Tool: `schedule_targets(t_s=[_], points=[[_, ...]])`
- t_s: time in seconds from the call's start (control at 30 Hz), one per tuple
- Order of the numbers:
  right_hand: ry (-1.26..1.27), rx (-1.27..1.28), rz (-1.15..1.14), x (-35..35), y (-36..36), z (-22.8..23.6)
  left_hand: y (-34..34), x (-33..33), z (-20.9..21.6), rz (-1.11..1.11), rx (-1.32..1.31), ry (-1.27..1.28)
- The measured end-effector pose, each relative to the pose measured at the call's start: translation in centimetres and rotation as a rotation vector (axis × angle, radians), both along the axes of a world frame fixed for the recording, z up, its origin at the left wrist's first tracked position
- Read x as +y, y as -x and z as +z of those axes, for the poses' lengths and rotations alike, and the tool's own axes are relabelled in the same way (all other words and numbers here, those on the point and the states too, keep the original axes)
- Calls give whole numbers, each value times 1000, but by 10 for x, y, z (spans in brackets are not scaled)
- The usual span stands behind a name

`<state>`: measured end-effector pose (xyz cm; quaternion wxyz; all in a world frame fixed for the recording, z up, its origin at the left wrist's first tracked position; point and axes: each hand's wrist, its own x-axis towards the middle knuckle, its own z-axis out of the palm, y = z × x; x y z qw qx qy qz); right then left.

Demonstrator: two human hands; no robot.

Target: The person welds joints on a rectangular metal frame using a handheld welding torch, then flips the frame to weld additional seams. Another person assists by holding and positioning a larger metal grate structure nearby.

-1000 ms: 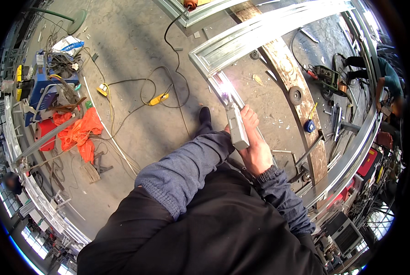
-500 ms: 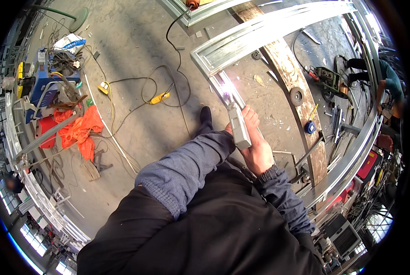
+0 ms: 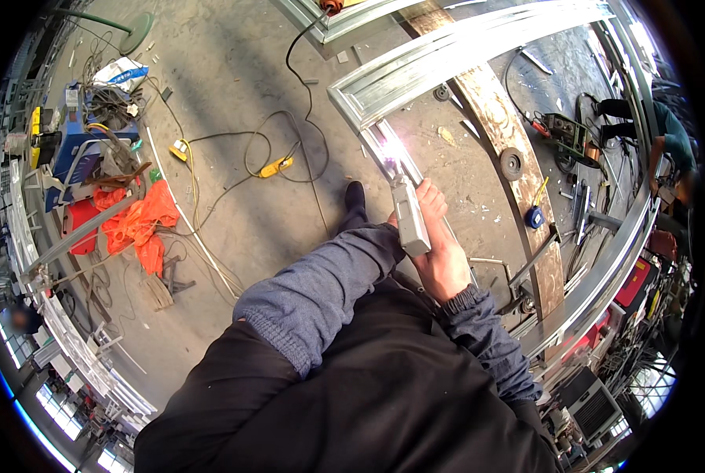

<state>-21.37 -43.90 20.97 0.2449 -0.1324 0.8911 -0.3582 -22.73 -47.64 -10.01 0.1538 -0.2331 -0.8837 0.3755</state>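
A grey, box-shaped welding gun (image 3: 412,225) stands in front of me, slanting away. At its tip a white-violet glare (image 3: 392,150) lights the narrow metal bar joined to the corner of a silver metal frame (image 3: 415,79). My right hand (image 3: 444,264) is closed around the gun's right side, with curled fingers showing beside it; the grip itself lies under the gun's body. Of my left hand (image 3: 394,221) only a sliver shows at the gun's left side, below a grey-blue sleeve, and its fingers are hidden.
Yellow connectors (image 3: 276,167) and looping cables lie on the floor to the left, near an orange plastic bag (image 3: 149,217) and a blue machine (image 3: 80,154). A rusty plank (image 3: 490,102) runs under the frame, beside a blue tape measure (image 3: 534,217). Another person (image 3: 671,134) is at the far right.
My hands and the welding gun have barely moved, and the glare persists at the bar. At the far right the other person's arm and body have shifted slightly.
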Motion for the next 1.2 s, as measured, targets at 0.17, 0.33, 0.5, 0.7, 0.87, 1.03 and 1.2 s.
schedule_targets(t_s=[0.17,0.33,0.5,0.7,0.87,1.03,1.2], points=[[-1,-19,-39,9,-4,-4,-1,-4,23,-175,-321,-677],[-1,-6,-42,7,-3,1,3,-10,32,-200,-244,-354],[6,-12,-52,9,-5,-4,2,-9,33,-163,-203,-190],[-8,-12,-47,12,-5,-5,-2,0,29,-106,-173,90],[6,-18,-48,11,-5,-3,-4,12,4,58,61,501],[-7,-16,-26,10,-5,0,0,10,-12,135,202,676],[-7,-17,-37,8,-3,-1,-4,14,-10,41,5,400]])
